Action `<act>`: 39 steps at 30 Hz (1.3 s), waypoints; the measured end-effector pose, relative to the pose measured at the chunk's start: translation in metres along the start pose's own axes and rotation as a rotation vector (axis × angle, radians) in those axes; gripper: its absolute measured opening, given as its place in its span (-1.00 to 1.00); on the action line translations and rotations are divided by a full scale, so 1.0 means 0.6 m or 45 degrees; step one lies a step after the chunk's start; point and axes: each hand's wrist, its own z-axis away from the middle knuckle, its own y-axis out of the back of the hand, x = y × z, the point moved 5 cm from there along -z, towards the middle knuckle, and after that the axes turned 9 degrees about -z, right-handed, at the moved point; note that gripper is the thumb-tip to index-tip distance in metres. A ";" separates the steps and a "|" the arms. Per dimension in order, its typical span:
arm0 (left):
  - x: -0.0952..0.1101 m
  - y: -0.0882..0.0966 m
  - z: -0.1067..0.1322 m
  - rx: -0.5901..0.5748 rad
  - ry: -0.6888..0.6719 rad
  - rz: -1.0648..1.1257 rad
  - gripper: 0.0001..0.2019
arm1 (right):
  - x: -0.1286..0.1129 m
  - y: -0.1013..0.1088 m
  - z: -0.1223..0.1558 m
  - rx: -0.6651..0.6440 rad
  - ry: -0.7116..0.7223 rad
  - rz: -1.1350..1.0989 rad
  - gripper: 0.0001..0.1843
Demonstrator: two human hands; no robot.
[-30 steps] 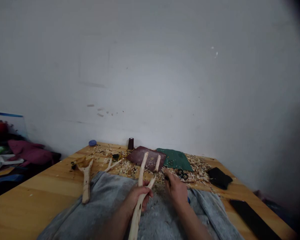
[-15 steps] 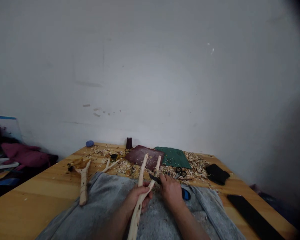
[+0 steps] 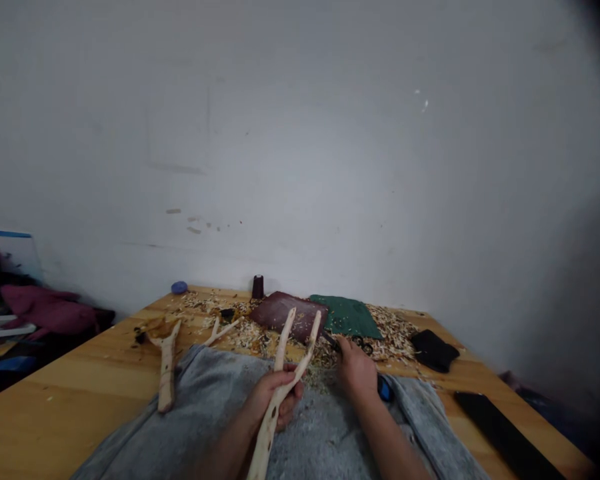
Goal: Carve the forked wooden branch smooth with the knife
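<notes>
From the head camera we look down over our lap at a wooden table [image 3: 80,380]. Our left hand [image 3: 275,397] is closed around a peeled forked branch [image 3: 269,433], gripping it just below the fork. The stem runs down toward us past the bottom of the frame, and the two prongs rise up and away, in front of a dark red leather pad [image 3: 285,310]. Our right hand [image 3: 357,373] is curled shut around a knife [image 3: 330,341], and only its dark blade shows, with its tip just beside the right prong. Past the heel of that hand lies a blue and black object [image 3: 385,390]; we cannot tell whether it belongs to the knife. Both forearms come in over a grey cloth [image 3: 205,393] spread across our lap and flecked with shavings.

On the table, a long Y-shaped wooden piece [image 3: 167,373] and a thin forked twig [image 3: 220,331] lie to the left. Beyond our hands are a green mat [image 3: 347,317], black-handled scissors [image 3: 363,345] and heaps of wood shavings [image 3: 393,340]. Further back stand a dark spool [image 3: 258,287] and a blue round lump [image 3: 179,287]. To the right are a black pouch [image 3: 433,350] and a long black strip [image 3: 505,433].
</notes>
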 end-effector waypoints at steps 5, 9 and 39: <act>-0.005 0.006 -0.006 0.009 -0.022 0.007 -0.74 | -0.007 0.024 0.014 0.231 0.140 -0.656 -0.66; -0.007 0.008 -0.007 0.021 -0.020 0.000 -0.74 | -0.033 0.032 0.024 0.221 0.238 -0.974 -0.57; -0.003 -0.002 -0.001 -0.013 -0.082 -0.125 -0.70 | -0.044 0.004 0.031 -0.225 0.051 -0.170 -0.73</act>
